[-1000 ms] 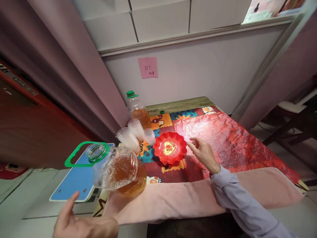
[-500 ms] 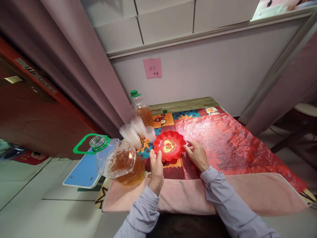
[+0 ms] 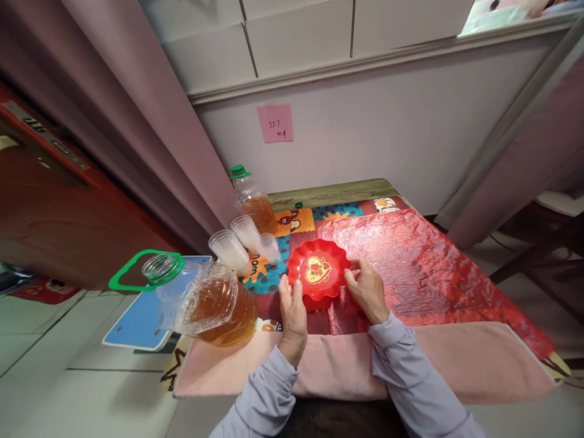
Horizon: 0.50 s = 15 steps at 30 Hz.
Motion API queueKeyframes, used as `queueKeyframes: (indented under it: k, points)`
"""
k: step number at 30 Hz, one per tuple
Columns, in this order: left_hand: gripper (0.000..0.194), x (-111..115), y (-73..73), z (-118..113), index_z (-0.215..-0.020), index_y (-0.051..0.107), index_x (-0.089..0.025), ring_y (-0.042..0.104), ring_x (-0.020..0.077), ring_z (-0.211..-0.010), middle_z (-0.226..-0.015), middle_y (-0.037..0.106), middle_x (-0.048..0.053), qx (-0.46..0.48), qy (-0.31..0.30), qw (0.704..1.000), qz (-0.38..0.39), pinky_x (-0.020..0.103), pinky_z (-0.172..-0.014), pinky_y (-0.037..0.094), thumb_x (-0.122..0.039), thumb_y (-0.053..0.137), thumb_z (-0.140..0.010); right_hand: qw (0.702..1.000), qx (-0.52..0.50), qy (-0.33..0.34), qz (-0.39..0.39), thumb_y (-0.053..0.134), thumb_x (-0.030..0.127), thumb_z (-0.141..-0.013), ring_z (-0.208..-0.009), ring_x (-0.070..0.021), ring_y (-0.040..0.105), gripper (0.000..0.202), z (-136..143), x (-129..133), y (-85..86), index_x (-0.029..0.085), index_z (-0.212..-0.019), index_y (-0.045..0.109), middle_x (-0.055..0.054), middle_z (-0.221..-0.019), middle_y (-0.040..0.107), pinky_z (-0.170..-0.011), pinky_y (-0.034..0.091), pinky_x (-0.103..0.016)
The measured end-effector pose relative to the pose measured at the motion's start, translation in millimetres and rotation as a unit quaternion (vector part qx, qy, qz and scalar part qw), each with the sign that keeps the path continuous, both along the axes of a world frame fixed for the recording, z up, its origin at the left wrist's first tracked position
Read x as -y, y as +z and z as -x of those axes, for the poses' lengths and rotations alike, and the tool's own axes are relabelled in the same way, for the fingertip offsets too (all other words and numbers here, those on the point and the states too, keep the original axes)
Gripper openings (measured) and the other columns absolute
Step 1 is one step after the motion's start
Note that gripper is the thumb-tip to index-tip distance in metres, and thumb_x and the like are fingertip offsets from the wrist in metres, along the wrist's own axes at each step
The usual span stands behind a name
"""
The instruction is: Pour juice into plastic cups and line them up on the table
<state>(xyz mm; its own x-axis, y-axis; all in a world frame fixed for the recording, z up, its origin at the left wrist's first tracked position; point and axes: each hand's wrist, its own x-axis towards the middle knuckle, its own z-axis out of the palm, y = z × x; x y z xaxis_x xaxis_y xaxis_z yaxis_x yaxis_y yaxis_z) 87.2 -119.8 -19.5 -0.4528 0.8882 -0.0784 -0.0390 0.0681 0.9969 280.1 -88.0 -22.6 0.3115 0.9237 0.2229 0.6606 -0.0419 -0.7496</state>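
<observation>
A red scalloped plate (image 3: 338, 258) with a gold heart pattern in its middle is between my two hands, just above the table. My left hand (image 3: 294, 316) grips its near left edge, fingers along the outside. At the right rim, my right hand (image 3: 366, 292) pinches the plate between thumb and fingers. The plate tips slightly, so its near outer side shows. Left of it lie stacks of clear plastic cups (image 3: 230, 252). A big clear jug (image 3: 219, 310) of amber liquid, uncapped and with a green handle, stands nearest my left forearm.
Behind the cups is a second jug (image 3: 256, 210) with a green cap. A loose green cap (image 3: 298, 205) lies at the back. Shiny red sheeting (image 3: 420, 274) covers the table's right side; a pink cloth (image 3: 479, 359) lines the front edge. A blue board (image 3: 137, 319) is at the left.
My hands and the plate have shifted slightly right and nearer, and more of the plate's near side shows. The jugs and cups sit further left in view as the camera has turned a little.
</observation>
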Motion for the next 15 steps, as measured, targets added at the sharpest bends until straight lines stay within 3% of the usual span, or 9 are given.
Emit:
queueKeyframes:
  k: [4, 8, 11, 15]
  points:
    - [0.069, 2.5, -13.1, -0.4, -0.154, 0.046, -0.018, 0.047, 0.035, -0.156, -0.168, 0.047, 0.024, -0.011, 0.018, 1.0, 0.019, 0.05, -0.129, 0.037, -0.052, 0.064, -0.097, 0.996, 0.063, -0.01, 0.057, 0.062, 0.034, -0.096, -0.086, -0.0254, 0.073, 0.016, -3.3, 2.6, 1.0, 0.022, -0.102, 0.069, -0.009, -0.092, 0.078, -0.071, 0.044, -0.032]
    - [0.067, -0.9, -17.7, 8.8, -0.15, 0.048, -0.021, 0.049, 0.0347, -0.155, -0.164, 0.05, 0.023, -0.028, 0.03, 0.999, 0.012, 0.049, -0.129, 0.036, -0.053, 0.068, -0.094, 0.996, 0.07, -0.028, 0.055, 0.067, 0.048, -0.1, -0.09, -0.027, 0.075, 0.036, -2.3, 2.2, 4.1, 0.019, -0.122, 0.067, -0.012, -0.106, 0.08, -0.068, 0.041, -0.032]
    - [0.065, -5.0, -19.4, 12.8, -0.148, 0.049, -0.022, 0.05, 0.0354, -0.154, -0.164, 0.05, 0.022, -0.03, 0.029, 0.999, 0.009, 0.051, -0.128, 0.038, -0.053, 0.068, -0.094, 0.995, 0.073, -0.031, 0.056, 0.067, 0.045, -0.101, -0.091, -0.0273, 0.076, 0.037, -1.4, 1.7, 7.0, 0.02, -0.128, 0.067, -0.011, -0.11, 0.081, -0.067, 0.04, -0.033]
    - [0.066, -6.8, -21.6, 11.7, -0.149, 0.049, -0.021, 0.051, 0.0349, -0.153, -0.162, 0.053, 0.023, -0.026, 0.018, 1.0, 0.002, 0.05, -0.127, 0.039, -0.054, 0.068, -0.095, 0.993, 0.083, -0.022, 0.075, 0.065, 0.038, -0.102, -0.091, -0.026, 0.076, 0.022, 1.6, 2.5, 9.3, 0.023, -0.115, 0.075, -0.008, -0.107, 0.083, -0.068, 0.04, -0.032]
